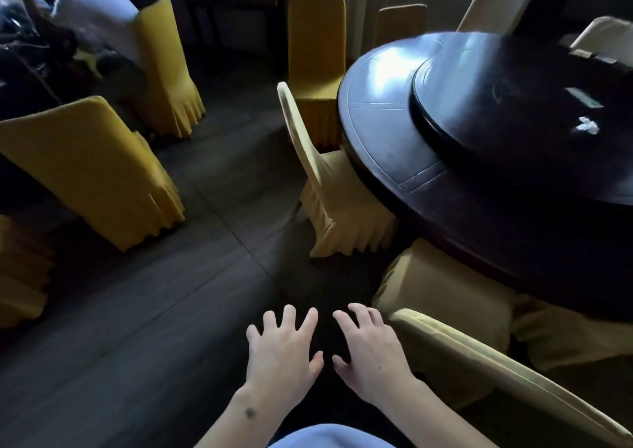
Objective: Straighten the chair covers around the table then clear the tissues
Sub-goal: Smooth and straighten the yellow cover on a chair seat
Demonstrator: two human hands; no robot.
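Observation:
My left hand [284,355] and my right hand [370,351] hover side by side over the dark floor, fingers spread, holding nothing. Just right of my right hand is the top edge of a pale yellow covered chair [479,355] tucked under the round dark table [383,132]. Another pale covered chair [329,200] stands further along the table's left side. A crumpled white tissue [587,126] lies on the raised turntable [496,118] at the table's middle.
Darker yellow covered chairs stand at the left [89,170], at the far left [168,70] and behind the table [315,46]. More pale chairs [493,8] ring the table's far side. Dark floor [171,293] stretches between the two chair groups.

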